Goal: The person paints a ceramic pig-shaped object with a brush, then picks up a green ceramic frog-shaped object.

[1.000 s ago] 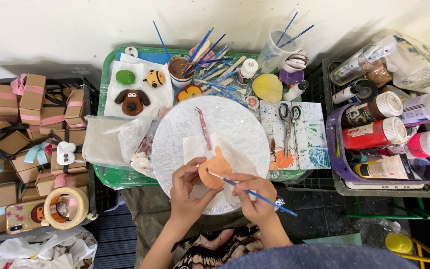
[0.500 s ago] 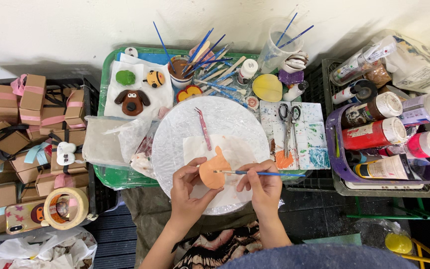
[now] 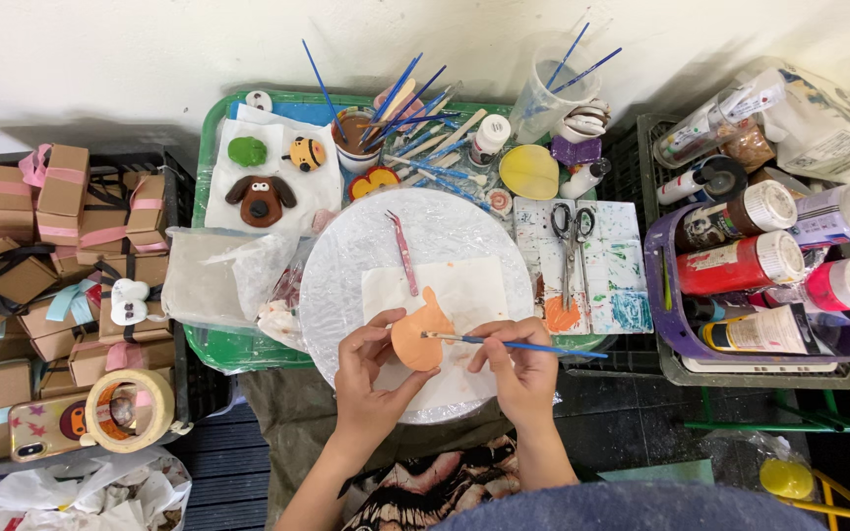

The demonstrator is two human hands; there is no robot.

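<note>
One orange clay shape (image 3: 421, 336) lies on one white paper sheet (image 3: 464, 285) over the round board (image 3: 346, 265). One pair of scissors (image 3: 570, 236) lies nearby. The left hand (image 3: 371, 369) pinches the shape's edge; the right hand (image 3: 521, 369), fingers curled, grips one blue paintbrush (image 3: 523, 345), its tip touching the shape.

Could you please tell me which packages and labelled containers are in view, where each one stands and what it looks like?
Kraft gift boxes: stacked far left, brown cubes tied with pink or black ribbon.
Red paint bottle: lying in the purple basket at right, white cap, pale label.
Pink paint bottle: beside it, white cap.
Yellow paint tube: basket front, black and white label.
Printed white bag: top right corner, crumpled.
</note>
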